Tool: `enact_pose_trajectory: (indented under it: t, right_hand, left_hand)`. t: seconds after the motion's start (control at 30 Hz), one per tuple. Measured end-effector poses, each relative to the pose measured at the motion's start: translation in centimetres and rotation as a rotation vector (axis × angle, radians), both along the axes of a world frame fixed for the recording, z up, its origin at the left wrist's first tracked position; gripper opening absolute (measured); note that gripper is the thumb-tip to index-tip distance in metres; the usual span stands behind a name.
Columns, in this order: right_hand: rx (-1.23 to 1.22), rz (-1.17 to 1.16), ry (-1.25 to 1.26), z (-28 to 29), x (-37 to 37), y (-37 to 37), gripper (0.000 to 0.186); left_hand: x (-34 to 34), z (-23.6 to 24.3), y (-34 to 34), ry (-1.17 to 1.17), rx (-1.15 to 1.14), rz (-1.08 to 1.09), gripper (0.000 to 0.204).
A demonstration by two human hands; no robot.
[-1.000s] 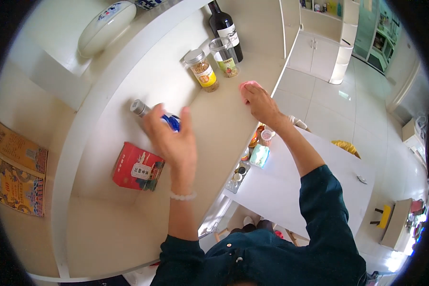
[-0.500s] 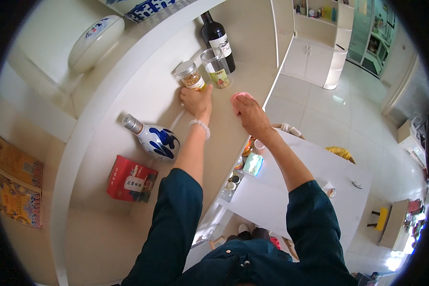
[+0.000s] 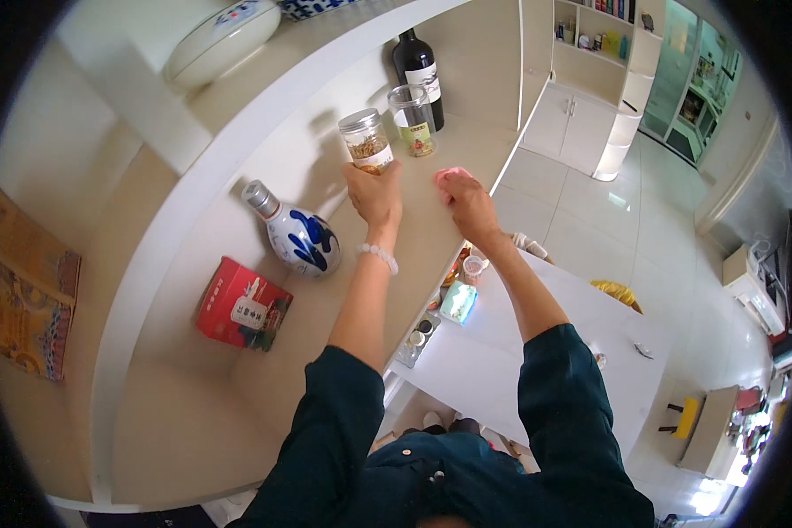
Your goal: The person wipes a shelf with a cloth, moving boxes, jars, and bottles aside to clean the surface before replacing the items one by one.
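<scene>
My left hand (image 3: 376, 192) wraps round the lower part of a clear jar (image 3: 366, 141) with a silver lid and dried brownish contents. A second clear jar (image 3: 412, 121), with a green label, stands just behind it to the right. Farther back is a dark wine bottle (image 3: 420, 75). Over the shelf's front edge side, my right hand (image 3: 472, 208) bunches a pink cloth (image 3: 450, 179) against the shelf surface (image 3: 418, 220). Left of my left forearm stand a blue-and-white porcelain bottle (image 3: 301, 239) and a red box (image 3: 244, 304).
Above, an upper shelf edge (image 3: 264, 114) curves past a white lidded dish (image 3: 220, 44). To the right and lower, a white table (image 3: 510, 352) bears a tissue pack (image 3: 458, 302) and several small containers. White cabinets (image 3: 565, 119) stand across the tiled floor.
The view has shifted slightly. My left hand keeps its hold on the jar, which now looks more upright. My right hand stays on the shelf with the pink cloth.
</scene>
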State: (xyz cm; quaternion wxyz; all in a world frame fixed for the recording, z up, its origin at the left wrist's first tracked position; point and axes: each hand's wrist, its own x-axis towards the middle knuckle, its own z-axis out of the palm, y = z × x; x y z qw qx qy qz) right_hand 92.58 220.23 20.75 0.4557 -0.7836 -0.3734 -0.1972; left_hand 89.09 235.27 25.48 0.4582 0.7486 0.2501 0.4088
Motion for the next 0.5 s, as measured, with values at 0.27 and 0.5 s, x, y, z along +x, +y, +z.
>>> enact_pose_trajectory:
  t: [0.27, 0.5]
  right_hand:
    - [0.759, 0.249, 0.690, 4.3, -3.9, 0.0, 0.023]
    - [0.593, 0.171, 0.280, 11.3, -13.1, 2.1, 0.053]
  left_hand:
    - [-7.8, 3.5, -5.2, -0.111, 0.014, -0.127, 0.042]
    - [-11.3, 3.0, -6.0, -0.120, 0.270, -0.179, 0.044]
